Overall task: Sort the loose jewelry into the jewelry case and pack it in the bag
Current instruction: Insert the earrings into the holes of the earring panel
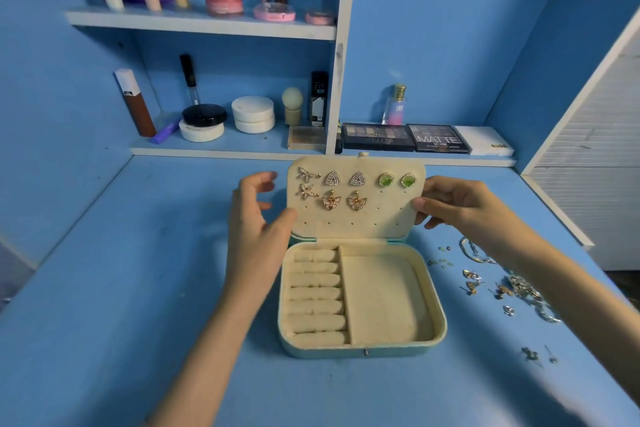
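- Head view, case: jewelry case (360, 352) sits open on the blue desk (138, 288) in front of the person. Its lid (356, 225) stands upright, with four pairs of earrings (356, 178) pinned across the two upper rows of holes.
- Head view, hands: the right hand (457, 203) pinches the lid's right edge, thumb on the cream panel and fingers behind it. The left hand (258, 218) is relaxed, its thumb against the lid's left edge and its fingers spread, grasping nothing.
- Head view, what remains: loose jewelry (509, 288) lies scattered on the desk to the right of the case, well apart from it. The ring rolls (315, 293) and the flat compartment (381, 288) hold nothing. No bag is in view.
- Judgement on the step: this looks like steadying the lid between earring pairs, so sorting is well short of done.
- Doing it well: brace the lid from behind with one hand while the other pushes each post squarely through a free lower hole. Lift tangled pieces singly, since small studs could roll off the desk.
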`<move>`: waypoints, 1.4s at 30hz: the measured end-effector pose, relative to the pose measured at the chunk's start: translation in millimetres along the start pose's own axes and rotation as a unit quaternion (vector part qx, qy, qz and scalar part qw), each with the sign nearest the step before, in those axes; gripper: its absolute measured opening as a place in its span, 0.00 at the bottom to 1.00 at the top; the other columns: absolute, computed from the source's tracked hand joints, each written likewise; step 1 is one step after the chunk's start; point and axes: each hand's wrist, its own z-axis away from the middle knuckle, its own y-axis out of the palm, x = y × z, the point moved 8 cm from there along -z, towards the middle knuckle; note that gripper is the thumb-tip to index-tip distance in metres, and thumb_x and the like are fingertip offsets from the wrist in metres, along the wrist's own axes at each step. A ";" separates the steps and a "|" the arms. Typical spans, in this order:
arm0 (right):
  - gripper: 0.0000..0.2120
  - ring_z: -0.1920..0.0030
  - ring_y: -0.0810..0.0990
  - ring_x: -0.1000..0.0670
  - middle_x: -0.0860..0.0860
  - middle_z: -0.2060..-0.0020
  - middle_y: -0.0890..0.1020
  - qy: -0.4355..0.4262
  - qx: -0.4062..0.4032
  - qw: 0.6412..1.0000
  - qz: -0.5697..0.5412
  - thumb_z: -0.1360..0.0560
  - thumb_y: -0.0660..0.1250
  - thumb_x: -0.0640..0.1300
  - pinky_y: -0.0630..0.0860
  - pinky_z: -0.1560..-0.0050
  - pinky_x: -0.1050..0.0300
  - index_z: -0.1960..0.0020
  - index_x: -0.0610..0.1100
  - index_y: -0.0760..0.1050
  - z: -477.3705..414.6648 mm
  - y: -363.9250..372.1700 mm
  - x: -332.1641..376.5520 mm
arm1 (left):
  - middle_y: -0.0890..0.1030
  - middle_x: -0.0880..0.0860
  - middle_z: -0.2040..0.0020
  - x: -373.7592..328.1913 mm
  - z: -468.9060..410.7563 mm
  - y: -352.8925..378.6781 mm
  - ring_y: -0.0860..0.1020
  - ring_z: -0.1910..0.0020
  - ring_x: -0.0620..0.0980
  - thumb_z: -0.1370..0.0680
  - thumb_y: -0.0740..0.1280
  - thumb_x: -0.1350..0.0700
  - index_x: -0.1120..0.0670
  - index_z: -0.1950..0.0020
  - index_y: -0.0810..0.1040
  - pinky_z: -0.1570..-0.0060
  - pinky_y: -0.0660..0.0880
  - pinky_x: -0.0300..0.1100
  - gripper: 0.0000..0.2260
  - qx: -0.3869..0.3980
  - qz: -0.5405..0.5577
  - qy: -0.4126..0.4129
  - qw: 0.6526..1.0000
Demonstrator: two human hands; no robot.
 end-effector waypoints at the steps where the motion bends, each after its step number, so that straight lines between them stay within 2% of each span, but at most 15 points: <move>1: 0.07 0.62 0.80 0.53 0.45 0.58 0.84 0.006 -0.005 1.000 0.000 0.23 0.64 0.36 0.76 0.58 0.59 0.49 0.41 0.79 -1.0 0.7 -1.6 | 0.78 0.39 0.49 3.9 -4.2 7.1 0.75 0.51 0.41 0.29 0.69 0.56 0.41 0.48 0.72 0.53 0.71 0.33 0.14 0.039 0.009 -0.006 0.999; 3: 0.09 0.61 0.80 0.51 0.44 0.57 0.84 0.018 -0.008 1.000 0.004 0.23 0.63 0.36 0.78 0.57 0.58 0.45 0.41 0.78 -2.0 2.5 -5.0 | 0.81 0.37 0.53 7.4 -6.1 16.0 0.77 0.54 0.38 0.31 0.67 0.53 0.42 0.48 0.74 0.55 0.73 0.33 0.13 0.075 0.016 0.007 0.997; 5: 0.10 0.60 0.81 0.51 0.43 0.56 0.84 0.027 -0.006 1.000 0.009 0.22 0.63 0.36 0.79 0.55 0.57 0.44 0.42 0.79 -1.7 3.5 -7.8 | 0.80 0.36 0.54 9.5 -4.9 17.6 0.77 0.57 0.37 0.30 0.66 0.54 0.41 0.48 0.73 0.58 0.72 0.30 0.13 0.070 0.012 0.031 0.997; 9: 0.12 0.59 0.81 0.50 0.44 0.57 0.84 0.032 -0.004 0.999 0.005 0.23 0.63 0.34 0.79 0.54 0.56 0.48 0.48 0.79 4.8 -0.2 -6.6 | 0.81 0.41 0.51 12.4 -3.5 17.7 0.78 0.55 0.39 0.29 0.65 0.55 0.39 0.45 0.72 0.56 0.72 0.30 0.16 0.062 0.009 0.052 0.997; 11: 0.13 0.60 0.81 0.49 0.44 0.58 0.84 0.031 -0.002 0.999 0.038 0.24 0.64 0.33 0.79 0.56 0.57 0.50 0.51 0.79 8.4 -4.5 -7.6 | 0.81 0.41 0.52 13.7 -3.7 16.9 0.78 0.54 0.40 0.29 0.66 0.56 0.38 0.45 0.71 0.56 0.73 0.31 0.17 0.055 0.003 0.063 0.996; 14: 0.09 0.61 0.80 0.47 0.44 0.59 0.83 0.022 0.022 0.991 0.131 0.25 0.67 0.37 0.77 0.60 0.52 0.48 0.49 0.79 14.7 -10.6 -10.5 | 0.81 0.37 0.55 16.0 -4.3 15.6 0.78 0.56 0.39 0.29 0.66 0.55 0.37 0.45 0.71 0.56 0.73 0.30 0.17 0.050 0.001 0.069 0.996; 15: 0.08 0.63 0.79 0.49 0.45 0.61 0.83 0.014 0.033 0.985 0.168 0.25 0.68 0.38 0.76 0.61 0.55 0.49 0.49 0.80 17.6 -12.8 -10.0 | 0.81 0.35 0.56 16.7 -4.8 15.3 0.78 0.56 0.38 0.29 0.67 0.56 0.36 0.45 0.71 0.56 0.72 0.29 0.17 0.050 -0.001 0.071 0.996; 16: 0.07 0.66 0.77 0.55 0.46 0.62 0.82 0.004 0.046 0.977 0.209 0.26 0.68 0.39 0.74 0.63 0.63 0.50 0.49 0.81 21.2 -14.7 -8.7 | 0.80 0.33 0.56 17.0 -5.3 14.9 0.78 0.56 0.37 0.28 0.68 0.57 0.36 0.45 0.71 0.57 0.72 0.29 0.18 0.051 -0.003 0.073 0.996; 18: 0.06 0.66 0.76 0.61 0.51 0.64 0.82 -0.017 0.074 0.955 0.287 0.26 0.70 0.40 0.70 0.62 0.72 0.52 0.50 0.81 29.0 -16.8 -5.6 | 0.80 0.32 0.56 16.4 -5.4 14.9 0.78 0.56 0.36 0.25 0.69 0.62 0.36 0.45 0.71 0.57 0.72 0.27 0.21 0.053 -0.007 0.080 0.995; 22: 0.07 0.61 0.77 0.63 0.58 0.64 0.81 -0.021 0.130 0.925 0.356 0.28 0.71 0.40 0.68 0.62 0.74 0.54 0.51 0.82 42.2 -19.1 -13.5 | 0.79 0.30 0.57 16.0 -6.2 14.9 0.77 0.57 0.33 0.24 0.67 0.66 0.36 0.46 0.70 0.58 0.71 0.26 0.23 0.052 -0.021 0.088 0.995; 26: 0.12 0.55 0.74 0.59 0.57 0.60 0.78 -0.031 0.157 0.900 0.406 0.28 0.67 0.38 0.66 0.59 0.74 0.53 0.55 0.80 49.9 -20.6 -23.3 | 0.80 0.34 0.56 18.4 -6.8 14.2 0.77 0.57 0.33 0.24 0.68 0.64 0.34 0.46 0.70 0.58 0.72 0.26 0.23 0.050 -0.020 0.087 0.995; 29: 0.13 0.54 0.72 0.58 0.56 0.59 0.77 -0.026 0.152 0.900 0.408 0.28 0.66 0.37 0.66 0.58 0.73 0.50 0.55 0.79 51.5 -23.6 -26.9 | 0.80 0.35 0.55 19.4 -7.4 13.7 0.77 0.57 0.34 0.24 0.68 0.64 0.33 0.46 0.70 0.57 0.72 0.27 0.24 0.049 -0.018 0.088 0.995; 33: 0.09 0.57 0.75 0.57 0.56 0.60 0.77 -0.016 0.140 0.899 0.415 0.29 0.70 0.42 0.71 0.55 0.65 0.53 0.54 0.79 49.4 -27.9 -29.5 | 0.79 0.39 0.52 18.4 -7.0 14.3 0.77 0.55 0.35 0.25 0.69 0.62 0.33 0.46 0.70 0.55 0.73 0.28 0.23 0.052 -0.017 0.093 0.994; 36: 0.05 0.58 0.76 0.59 0.58 0.61 0.78 -0.004 0.137 0.902 0.410 0.29 0.72 0.46 0.73 0.55 0.64 0.54 0.53 0.81 48.8 -28.9 -30.8 | 0.79 0.39 0.51 18.8 -6.8 14.0 0.78 0.54 0.37 0.24 0.68 0.65 0.33 0.46 0.71 0.55 0.74 0.30 0.24 0.052 -0.015 0.091 0.994; 42: 0.02 0.61 0.78 0.58 0.58 0.62 0.81 0.018 0.112 0.915 0.388 0.29 0.72 0.45 0.76 0.56 0.58 0.58 0.51 0.83 45.1 -31.0 -33.4 | 0.78 0.39 0.52 18.5 -6.8 14.6 0.77 0.56 0.34 0.24 0.68 0.65 0.36 0.44 0.70 0.56 0.72 0.27 0.22 0.049 -0.020 0.089 0.995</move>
